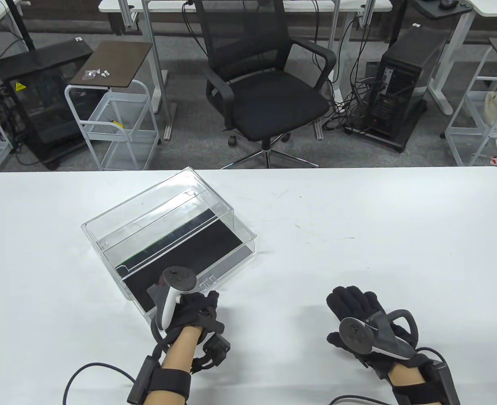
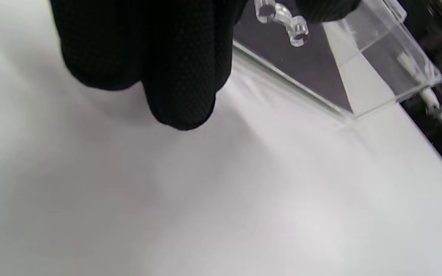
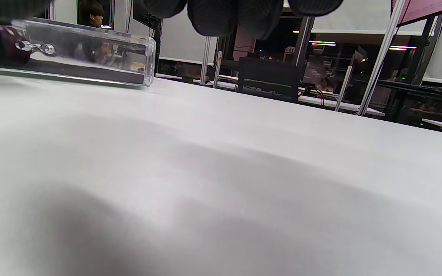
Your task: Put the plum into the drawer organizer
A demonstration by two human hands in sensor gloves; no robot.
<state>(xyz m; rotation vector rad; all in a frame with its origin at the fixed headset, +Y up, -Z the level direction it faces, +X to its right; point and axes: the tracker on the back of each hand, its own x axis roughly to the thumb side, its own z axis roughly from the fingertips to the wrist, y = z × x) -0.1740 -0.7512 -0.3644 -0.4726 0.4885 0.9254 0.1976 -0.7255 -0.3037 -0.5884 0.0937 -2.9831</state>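
Observation:
The clear drawer organizer (image 1: pixel 168 228) with a black liner stands on the white table (image 1: pixel 358 236), left of centre. My left hand (image 1: pixel 199 306) is at its near front, fingers (image 2: pixel 182 76) hanging curled just beside the small clear handle (image 2: pixel 282 21). In the right wrist view a dark red round thing, seemingly the plum (image 3: pixel 14 51), shows behind the handle (image 3: pixel 35 47) next to my left glove; I cannot tell whether it is in the drawer or in my fingers. The table view does not show it. My right hand (image 1: pixel 354 303) lies flat and empty on the table.
The table's far edge (image 1: pixel 316 168) is beyond the organizer. An office chair (image 1: pixel 269 80), wire carts and computer towers stand on the floor behind it.

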